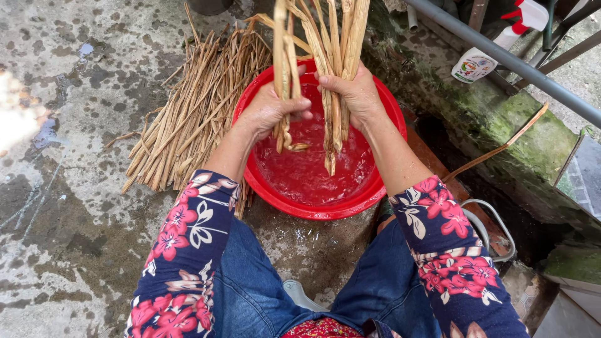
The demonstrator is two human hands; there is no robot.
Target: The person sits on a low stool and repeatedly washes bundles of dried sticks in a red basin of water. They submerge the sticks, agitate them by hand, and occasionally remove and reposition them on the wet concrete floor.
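Note:
A red plastic basin [278, 194] holding water sits on the wet concrete in front of me. My left hand [269, 109] grips a small bunch of tan dried stalks [285, 56] upright over the basin, their lower ends hanging just above the water. My right hand [358, 94] grips a second bunch of stalks [335, 37] beside it, and its lower ends dip toward the water. Both bunches run out of the top of the view. My sleeves are dark blue with red flowers.
A large pile of the same dried stalks [188, 119] lies on the ground left of the basin. A mossy stone ledge [501, 119], a grey metal pipe [501, 56] and a white spray bottle [482, 59] are at the right. Wet concrete spreads to the left.

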